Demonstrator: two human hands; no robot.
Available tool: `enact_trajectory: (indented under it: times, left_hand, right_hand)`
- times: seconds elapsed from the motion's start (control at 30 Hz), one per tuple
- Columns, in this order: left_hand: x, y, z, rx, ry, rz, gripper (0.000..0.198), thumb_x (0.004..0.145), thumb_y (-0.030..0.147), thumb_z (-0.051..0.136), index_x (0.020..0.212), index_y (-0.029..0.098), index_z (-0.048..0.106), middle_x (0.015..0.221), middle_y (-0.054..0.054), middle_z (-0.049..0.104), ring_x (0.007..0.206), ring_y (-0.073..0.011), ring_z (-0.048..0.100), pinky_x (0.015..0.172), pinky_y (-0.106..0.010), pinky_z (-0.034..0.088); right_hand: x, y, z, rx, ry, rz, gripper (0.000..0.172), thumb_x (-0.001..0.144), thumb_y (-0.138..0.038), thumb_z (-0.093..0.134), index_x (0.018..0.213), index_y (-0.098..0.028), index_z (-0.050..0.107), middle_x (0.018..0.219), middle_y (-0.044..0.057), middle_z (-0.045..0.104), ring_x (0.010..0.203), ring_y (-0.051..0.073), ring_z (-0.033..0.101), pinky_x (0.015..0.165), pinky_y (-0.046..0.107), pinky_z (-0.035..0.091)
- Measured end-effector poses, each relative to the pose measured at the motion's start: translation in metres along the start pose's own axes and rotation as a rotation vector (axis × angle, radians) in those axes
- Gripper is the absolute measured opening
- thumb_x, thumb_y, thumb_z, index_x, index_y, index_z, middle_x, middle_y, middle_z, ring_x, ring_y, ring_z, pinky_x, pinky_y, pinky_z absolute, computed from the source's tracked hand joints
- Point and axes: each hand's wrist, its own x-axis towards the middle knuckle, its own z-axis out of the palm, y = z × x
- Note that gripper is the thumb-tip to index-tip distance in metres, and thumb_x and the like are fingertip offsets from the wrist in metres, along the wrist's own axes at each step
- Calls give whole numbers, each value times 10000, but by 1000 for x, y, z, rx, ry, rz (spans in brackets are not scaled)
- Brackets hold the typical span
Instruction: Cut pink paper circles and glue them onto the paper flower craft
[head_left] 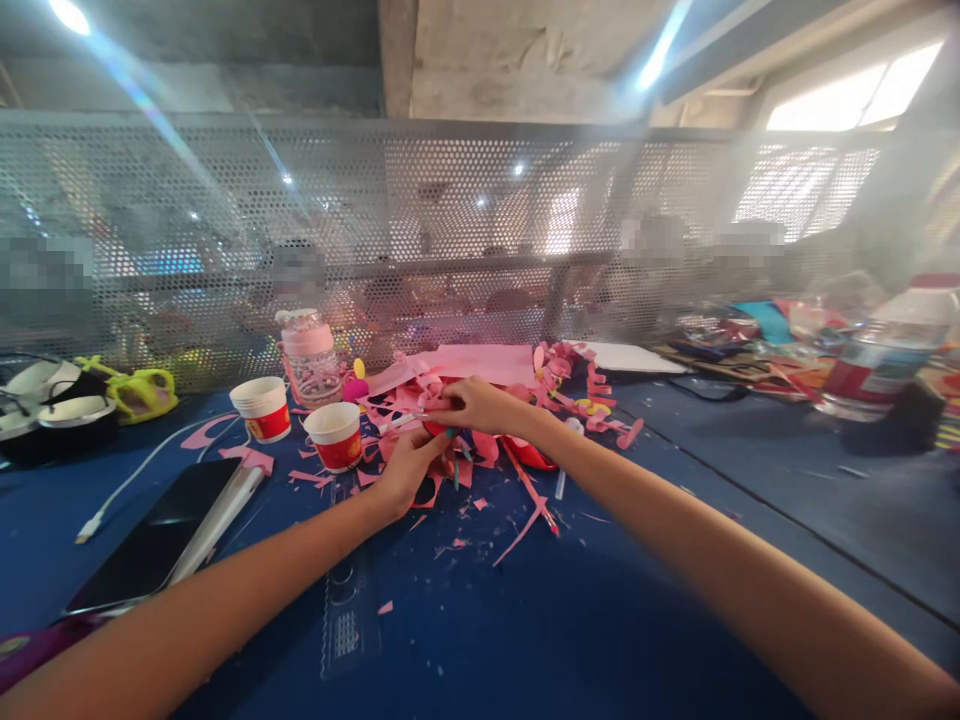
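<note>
My left hand (411,468) and my right hand (484,404) meet over a heap of pink paper scraps (486,452) in the middle of the blue table. The fingers of both are bent and closed. A small red and teal piece shows between them, too covered to name. Close by on the left stands a white and red paper cup (336,440). A pink pencil (534,490) lies just right of the hands, beside a red object (534,456) partly hidden by my right forearm. Behind them is a pink paper sheet (487,364).
At left are stacked paper cups (262,408), a pink-lidded bottle (306,350), a phone (161,530) and a white cable (135,480). A clear ruler (351,610) lies between my forearms. A large bottle (885,350) stands right. Behind rises a perforated metal screen (465,190).
</note>
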Motion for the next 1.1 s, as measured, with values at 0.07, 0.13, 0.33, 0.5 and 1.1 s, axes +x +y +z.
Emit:
enact_trajectory:
  times: [0.07,0.13,0.33,0.5,1.1]
  left_hand:
    - [0,0,0,14,-14,1,315,551,351,792,664,109,626,522,14,596,414,-79,526,438,-191,415]
    - [0,0,0,23,-23,-6,332,541,366,795,666,106,631,515,10,595,422,-82,531,446,-192,423]
    - [0,2,0,16,-25,-45,283,540,299,799,672,109,636,531,5,614,447,-93,559,499,-212,468]
    - [1,3,-2,12,-26,-98,151,617,202,747,663,90,656,548,-39,650,485,-125,603,546,-241,495]
    - [2,3,-3,5,-19,-138,110,645,151,746,712,84,689,596,-68,689,516,-142,642,554,-227,503]
  right_hand:
    - [0,1,2,10,22,-21,340,796,-415,494,580,-153,470,519,-45,405,484,67,327,494,221,245]
    - [0,2,3,4,18,-24,289,792,-343,479,573,-155,463,512,-46,401,483,66,325,498,220,244]
    - [-3,0,3,-2,-37,-27,200,731,-230,483,549,-163,434,533,-31,433,505,77,357,497,218,249]
    - [-2,-1,2,13,-46,-30,151,710,-184,481,572,-165,424,562,-29,437,518,76,347,499,218,251]
    - [4,16,-7,261,161,138,339,822,-289,361,503,-177,391,442,-56,336,427,62,279,443,219,227]
